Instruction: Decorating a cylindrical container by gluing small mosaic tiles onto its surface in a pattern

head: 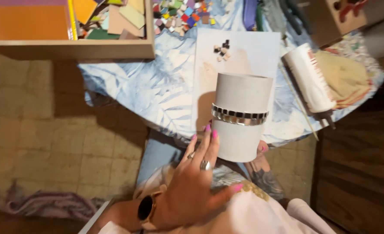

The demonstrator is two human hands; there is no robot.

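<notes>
A white cylindrical vase (240, 93) with a band of small mirror and black tiles (239, 116) around its middle stands upright over the table's near edge. My left hand (192, 186), with rings, pink nails and a dark watch on the wrist, rests its fingertips against the vase's lower left side. My right hand (261, 162) is mostly hidden behind and under the vase, holding its base; only a thumb tip and tattooed forearm show. A few small dark and beige tiles (223, 50) lie on a white sheet (252, 52) behind the vase.
A round table with a blue leaf-print cloth (135, 82) holds a wooden tray of coloured tile pieces (70, 26), a heap of small coloured tiles (181, 15), a white roll (309, 78), a thin stick (302, 110) and a yellowish cloth (345, 78). Tiled floor lies left.
</notes>
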